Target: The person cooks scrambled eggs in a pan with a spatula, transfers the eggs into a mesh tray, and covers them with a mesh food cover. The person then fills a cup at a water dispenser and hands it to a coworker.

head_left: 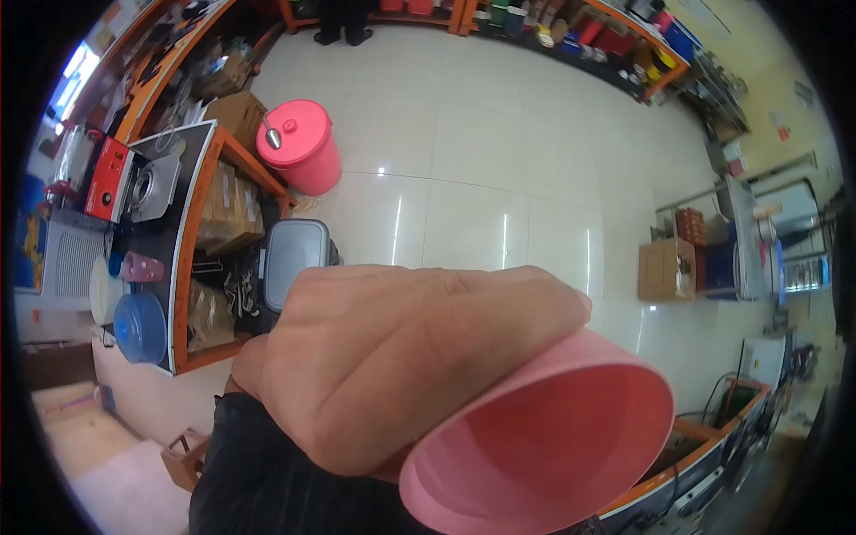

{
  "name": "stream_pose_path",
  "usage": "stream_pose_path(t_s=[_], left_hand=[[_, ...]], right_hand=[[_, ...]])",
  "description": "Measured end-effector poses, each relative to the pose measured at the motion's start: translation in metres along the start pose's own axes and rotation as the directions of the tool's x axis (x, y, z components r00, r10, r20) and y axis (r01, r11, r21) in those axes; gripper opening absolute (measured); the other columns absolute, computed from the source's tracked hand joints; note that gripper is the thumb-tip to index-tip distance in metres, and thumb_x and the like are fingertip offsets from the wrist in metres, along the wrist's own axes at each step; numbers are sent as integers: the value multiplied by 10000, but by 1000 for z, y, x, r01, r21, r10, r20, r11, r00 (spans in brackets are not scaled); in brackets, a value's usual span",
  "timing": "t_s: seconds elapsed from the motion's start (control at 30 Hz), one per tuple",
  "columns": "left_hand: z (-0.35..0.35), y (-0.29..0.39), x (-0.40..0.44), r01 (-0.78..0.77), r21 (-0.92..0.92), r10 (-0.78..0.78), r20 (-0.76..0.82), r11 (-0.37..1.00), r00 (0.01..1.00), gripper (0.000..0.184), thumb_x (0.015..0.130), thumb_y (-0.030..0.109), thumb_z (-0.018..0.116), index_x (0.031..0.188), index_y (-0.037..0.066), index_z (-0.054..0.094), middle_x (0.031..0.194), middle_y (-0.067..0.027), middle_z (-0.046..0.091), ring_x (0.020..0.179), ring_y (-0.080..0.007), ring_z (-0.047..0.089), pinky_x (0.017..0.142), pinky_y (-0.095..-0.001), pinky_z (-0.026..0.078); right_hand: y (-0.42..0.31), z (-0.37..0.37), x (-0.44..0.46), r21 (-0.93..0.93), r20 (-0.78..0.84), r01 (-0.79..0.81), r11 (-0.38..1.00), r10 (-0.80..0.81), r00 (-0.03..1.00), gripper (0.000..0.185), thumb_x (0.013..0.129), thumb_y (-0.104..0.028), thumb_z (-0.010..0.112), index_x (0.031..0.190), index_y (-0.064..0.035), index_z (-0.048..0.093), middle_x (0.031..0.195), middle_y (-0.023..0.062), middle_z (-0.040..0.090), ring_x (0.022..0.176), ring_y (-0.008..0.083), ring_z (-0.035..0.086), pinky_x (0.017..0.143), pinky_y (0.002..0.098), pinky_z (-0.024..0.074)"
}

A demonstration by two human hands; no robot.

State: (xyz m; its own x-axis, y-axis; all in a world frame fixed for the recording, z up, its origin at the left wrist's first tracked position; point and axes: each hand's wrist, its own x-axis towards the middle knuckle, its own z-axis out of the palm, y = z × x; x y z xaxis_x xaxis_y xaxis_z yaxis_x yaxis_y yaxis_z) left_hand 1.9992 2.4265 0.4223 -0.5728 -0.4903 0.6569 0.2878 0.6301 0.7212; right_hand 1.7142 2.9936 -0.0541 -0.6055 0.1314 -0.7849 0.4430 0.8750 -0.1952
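Observation:
Very close to the camera, my left hand [419, 357] comes in from the left and fills the lower middle of the view. Its fingers are wrapped around a pink plastic cup [580, 428]. The cup is tilted, with its wide mouth turned toward me and its inner wall showing. I see no contents in the visible part of the inside. The hand covers the far side of the cup. Dark clothing [285, 481] shows below the hand. My right hand is not in view.
A pink lidded bucket [312, 169] with a metal scoop [272, 135] on its lid stands on the tiled floor [481, 134]. Beside it is a grey-lidded bin [296, 254]. At left, a counter holds a red stove [109, 178] and blue basin [141, 327]. Another person's legs [343, 16] appear far back.

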Motion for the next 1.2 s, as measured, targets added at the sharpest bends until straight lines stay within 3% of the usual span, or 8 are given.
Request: stream_pose_path(t_s=[0.13, 0.4, 0.53, 0.73, 0.8, 0.97, 1.13, 1.2], left_hand=[[12, -22, 34, 28, 75, -23, -66, 997, 998, 345, 787, 176, 742, 1010, -39, 590, 856, -168, 691, 776, -242, 704, 696, -306, 570], [-5, -107, 123, 62, 215, -26, -167, 975, 986, 359, 766, 183, 753, 1005, -32, 594, 855, -164, 690, 757, -242, 700, 687, -310, 566], [-22, -162, 180, 73, 266, -14, -219, 961, 976, 366, 756, 186, 759, 1002, -28, 596, 855, -162, 689, 748, -242, 698, 683, -312, 564], [-49, -249, 270, 91, 358, 20, -294, 929, 956, 376, 740, 192, 768, 999, -23, 598, 855, -159, 688, 734, -242, 696, 676, -315, 562], [-57, -282, 301, 96, 392, 45, -336, 915, 941, 380, 735, 193, 771, 997, -21, 599, 855, -158, 688, 730, -242, 695, 674, -317, 561], [-84, -375, 349, 350, 441, -238, -289, 827, 927, 538, 686, 279, 822, 1053, -15, 561, 871, -140, 688, 768, -192, 689, 752, -275, 547], [-110, -440, 412, 438, 512, -168, -490, 739, 855, 654, 533, 257, 906, 1054, -2, 607, 936, -107, 676, 801, -219, 683, 717, -295, 535], [-117, -471, 423, 497, 540, -178, -536, 679, 825, 877, 424, 307, 953, 1125, -16, 536, 944, -93, 650, 879, -183, 653, 795, -301, 523]], right_hand=[[-178, -57, 43, -134, -65, 301, 944, -312, 948, 280, 873, -257, 563, 1013, -15, 588, 774, 107, 627, 572, 191, 593, 438, 333, 488], [-466, 48, 49, -124, 106, 577, 808, -567, 817, 251, 873, -224, 607, 1042, -38, 593, 765, 88, 634, 562, 152, 583, 429, 297, 454], [-510, 107, 75, -183, 279, 513, 839, -456, 845, 281, 859, -254, 615, 1036, -37, 595, 776, 88, 640, 569, 162, 588, 452, 302, 480], [-536, 119, 116, -280, 371, 200, 939, -86, 925, 280, 876, -278, 569, 1013, -36, 600, 895, 105, 646, 657, 223, 620, 522, 377, 523], [-495, 118, 232, -249, 659, 554, 795, -280, 698, 283, 906, -294, 548, 1019, -39, 600, 953, 123, 645, 704, 265, 634, 591, 436, 534], [-692, 108, 220, -407, 473, 316, 857, -99, 876, 296, 917, -300, 537, 989, -22, 606, 951, 139, 648, 704, 278, 641, 566, 448, 534], [-935, 84, 252, -491, 413, 333, 805, -121, 902, 316, 928, -307, 526, 959, -5, 611, 949, 155, 651, 704, 292, 648, 541, 460, 534], [-1049, 80, 260, -526, 368, 338, 781, -150, 918, 326, 932, -310, 521, 947, 2, 613, 948, 162, 652, 704, 297, 651, 531, 465, 534]])
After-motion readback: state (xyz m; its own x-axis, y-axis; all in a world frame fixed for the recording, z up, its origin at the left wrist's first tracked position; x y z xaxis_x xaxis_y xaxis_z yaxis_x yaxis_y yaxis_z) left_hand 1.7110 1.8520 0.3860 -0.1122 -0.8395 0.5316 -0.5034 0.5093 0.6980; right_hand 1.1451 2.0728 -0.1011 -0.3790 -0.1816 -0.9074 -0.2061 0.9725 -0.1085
